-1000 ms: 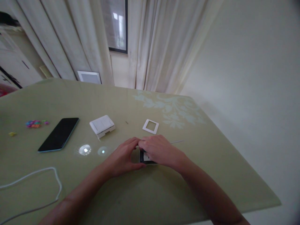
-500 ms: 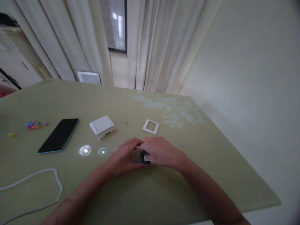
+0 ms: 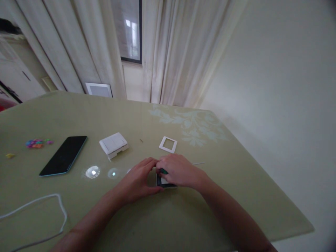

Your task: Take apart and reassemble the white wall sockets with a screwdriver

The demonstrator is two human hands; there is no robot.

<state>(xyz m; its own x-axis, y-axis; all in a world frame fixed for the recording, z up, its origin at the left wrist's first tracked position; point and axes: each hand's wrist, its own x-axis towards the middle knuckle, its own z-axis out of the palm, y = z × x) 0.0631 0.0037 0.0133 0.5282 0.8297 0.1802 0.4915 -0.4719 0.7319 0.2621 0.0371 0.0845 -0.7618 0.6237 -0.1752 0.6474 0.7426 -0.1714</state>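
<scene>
A small square plate with a dark border and a pale middle (image 3: 165, 181), apparently a wall switch piece, lies on the table under my hands. My left hand (image 3: 139, 179) grips it at the left, thumb on the near edge and fingers at the far corner. Closed over its top, my right hand (image 3: 180, 170) holds a green-handled tool (image 3: 163, 171), mostly hidden by the fingers. A thin metal rod (image 3: 198, 163) shows beyond that hand; whether it belongs to the tool I cannot tell. Past the hands lies a white square frame (image 3: 172, 151).
A white wall switch (image 3: 114, 144) sits left of the frame, with a tiny screw-like piece (image 3: 141, 140) between them. Farther left are a black phone (image 3: 64, 155) and small colourful pieces (image 3: 36, 143). A white cable (image 3: 61, 210) curves at the near left of the green table (image 3: 236, 196).
My right hand has shifted slightly, and more of the plate's dark near edge shows beneath it. The view has tilted a little; the left hand keeps its grip.
</scene>
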